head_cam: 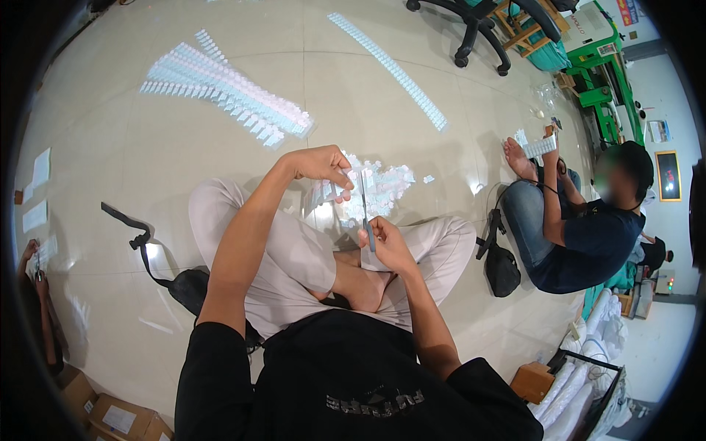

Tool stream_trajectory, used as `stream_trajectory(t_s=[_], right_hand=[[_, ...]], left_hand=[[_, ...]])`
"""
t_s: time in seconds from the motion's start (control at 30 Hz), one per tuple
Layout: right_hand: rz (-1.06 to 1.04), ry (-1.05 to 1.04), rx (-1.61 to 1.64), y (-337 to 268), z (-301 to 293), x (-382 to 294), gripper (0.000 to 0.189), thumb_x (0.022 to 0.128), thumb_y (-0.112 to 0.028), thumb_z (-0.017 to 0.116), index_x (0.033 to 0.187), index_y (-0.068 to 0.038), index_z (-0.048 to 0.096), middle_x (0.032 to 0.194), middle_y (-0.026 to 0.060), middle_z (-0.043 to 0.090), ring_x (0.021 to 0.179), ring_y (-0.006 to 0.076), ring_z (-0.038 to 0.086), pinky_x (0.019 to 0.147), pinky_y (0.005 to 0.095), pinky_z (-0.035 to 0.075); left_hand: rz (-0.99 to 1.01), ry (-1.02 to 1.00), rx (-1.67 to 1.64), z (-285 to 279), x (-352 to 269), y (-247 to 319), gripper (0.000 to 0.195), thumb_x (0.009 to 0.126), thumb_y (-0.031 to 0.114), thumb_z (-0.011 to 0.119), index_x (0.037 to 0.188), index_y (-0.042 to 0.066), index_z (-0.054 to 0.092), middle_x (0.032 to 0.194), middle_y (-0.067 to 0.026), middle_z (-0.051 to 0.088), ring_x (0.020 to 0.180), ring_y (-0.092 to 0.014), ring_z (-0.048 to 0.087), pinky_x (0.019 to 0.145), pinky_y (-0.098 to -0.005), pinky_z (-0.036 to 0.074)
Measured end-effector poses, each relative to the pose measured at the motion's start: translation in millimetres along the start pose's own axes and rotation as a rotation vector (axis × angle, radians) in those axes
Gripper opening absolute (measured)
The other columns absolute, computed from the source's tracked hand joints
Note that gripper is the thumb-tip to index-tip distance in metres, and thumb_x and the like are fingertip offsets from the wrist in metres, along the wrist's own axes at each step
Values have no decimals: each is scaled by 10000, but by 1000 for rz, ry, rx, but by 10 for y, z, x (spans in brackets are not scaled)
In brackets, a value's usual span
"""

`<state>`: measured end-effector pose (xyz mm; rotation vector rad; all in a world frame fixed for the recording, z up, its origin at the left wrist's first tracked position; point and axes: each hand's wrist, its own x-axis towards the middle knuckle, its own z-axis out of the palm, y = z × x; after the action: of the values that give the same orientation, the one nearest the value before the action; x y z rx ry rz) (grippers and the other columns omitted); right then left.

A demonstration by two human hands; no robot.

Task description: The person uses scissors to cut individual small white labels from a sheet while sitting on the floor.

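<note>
Between the fingertips of my left hand (325, 168) is a pale strip of small printed pieces (325, 193), hanging down to the left. My right hand (386, 242) grips a pair of scissors (369, 237) by the grey handles. The blades point away from me, close by the fingers of my left hand; whether they touch the strip I cannot tell. Beneath both hands, a loose pile of small pale cut pieces (386, 187) lies on the floor in front of my crossed legs. One single piece (429, 179) sits apart, right of the pile.
Fanned strips (231, 91) lie at the far left on the tiled floor (165, 231), and one long strip (391, 69) further right. A seated person (584, 237) works at my right, beside a black bag (502, 275). Another person's hands (38, 264) show at the left edge. Cardboard boxes (118, 416) stand lower left.
</note>
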<state>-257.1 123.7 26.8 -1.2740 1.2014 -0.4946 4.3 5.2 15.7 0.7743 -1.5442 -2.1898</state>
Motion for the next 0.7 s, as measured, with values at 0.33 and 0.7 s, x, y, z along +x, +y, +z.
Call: stream_trajectory(t_s=[0.33,0.7], right_hand=[[13,7,38,21,-2,14,297,901,-222,749,816,-40,530,690,-10,559,624,56,515,568,216,406],[9,26,50,34,-16,15,289,885,-225,763,793,-40,560,651,-6,588,598,36,518,548,197,375]], left_hand=[[-36,10,-11,-4,-6,2,146,896,55,686,970,-70,706,868,-126,739,734,-155,707,689,-267,570],[-59,-10,-15,8,-1,-3,160,889,66,704,976,-69,707,872,-129,738,735,-156,706,677,-272,573]])
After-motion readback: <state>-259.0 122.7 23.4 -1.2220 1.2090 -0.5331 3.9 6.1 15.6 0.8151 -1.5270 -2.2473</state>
